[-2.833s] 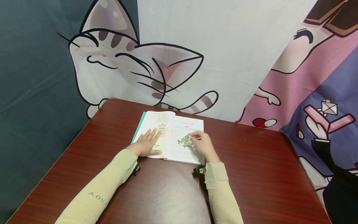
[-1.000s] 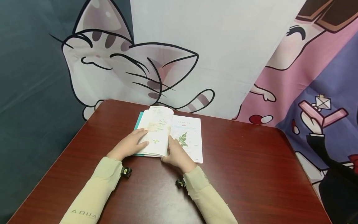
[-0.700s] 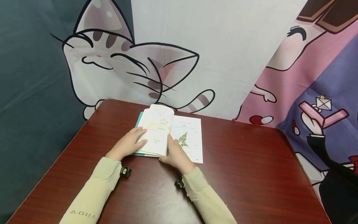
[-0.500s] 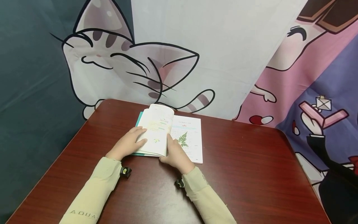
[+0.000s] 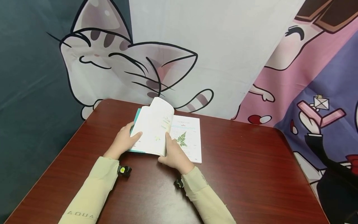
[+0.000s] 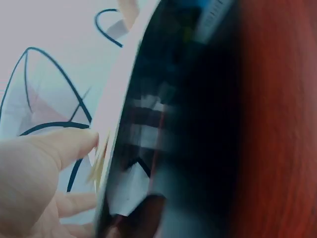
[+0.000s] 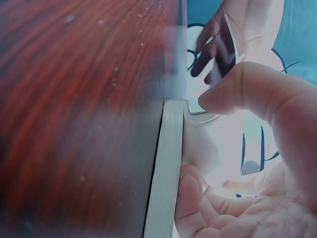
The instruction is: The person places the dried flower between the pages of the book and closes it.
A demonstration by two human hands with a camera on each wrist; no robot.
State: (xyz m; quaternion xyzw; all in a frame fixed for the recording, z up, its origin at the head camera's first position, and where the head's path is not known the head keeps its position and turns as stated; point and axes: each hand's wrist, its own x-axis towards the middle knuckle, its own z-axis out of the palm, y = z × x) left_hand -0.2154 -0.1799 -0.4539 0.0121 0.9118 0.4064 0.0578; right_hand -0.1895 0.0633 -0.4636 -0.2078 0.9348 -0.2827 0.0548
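Note:
An open book with a teal cover edge rests on the brown table. Its left half is lifted and bowed upward, while the right page lies flat. On that page is a green fern-like leaf. My left hand holds the left outer edge, thumb over the pages; in the left wrist view its thumb is at the page edges. My right hand pinches the lifted pages by the gutter at the lower edge. Its thumb touches the curved pages in the right wrist view.
A cloth backdrop with cartoon figures hangs behind the table. The table's rounded far right corner is beyond the book. Small black wrist cameras sit at both cuffs.
My right hand left the leaf and went to the gutter. My left hand, earlier flat on the left page, now holds its outer edge. The left half has risen and bowed.

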